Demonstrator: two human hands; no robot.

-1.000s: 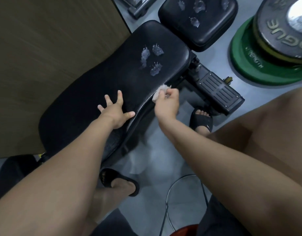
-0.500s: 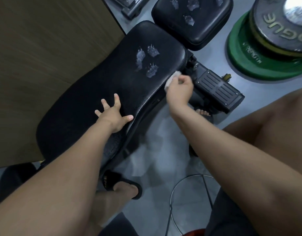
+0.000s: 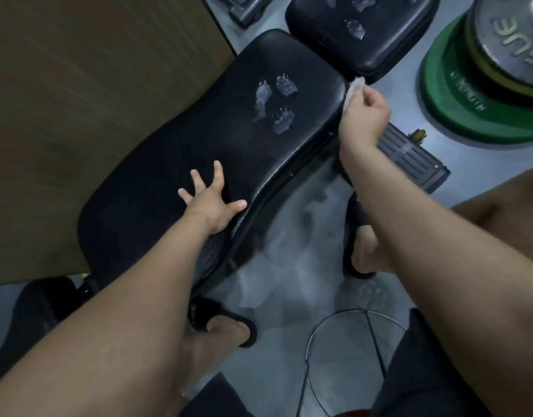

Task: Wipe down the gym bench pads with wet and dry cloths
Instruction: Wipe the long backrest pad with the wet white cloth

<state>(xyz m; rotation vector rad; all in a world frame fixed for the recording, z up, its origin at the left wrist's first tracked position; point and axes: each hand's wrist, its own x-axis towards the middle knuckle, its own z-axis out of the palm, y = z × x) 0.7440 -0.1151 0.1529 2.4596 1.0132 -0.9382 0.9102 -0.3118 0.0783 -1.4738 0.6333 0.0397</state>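
Grip: right hand (image 3: 366, 115) clutched white cloth (image 3: 356, 85) at far-right edge of long pad (image 3: 199, 152) | left hand (image 3: 212, 203) lay flat there, fingers spread | risk: foam patches (image 3: 275, 106), unwiped, might dry streaky.

Grey floor (image 3: 289, 296), wood-grain wall panel (image 3: 78, 100) at left, stacked weight plates (image 3: 484, 109) at right.

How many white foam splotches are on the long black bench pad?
3, clustered near the far end of the long black bench pad: a left splotch, an upper-right one, a lower-right one. The left forearm hides part of the near end.
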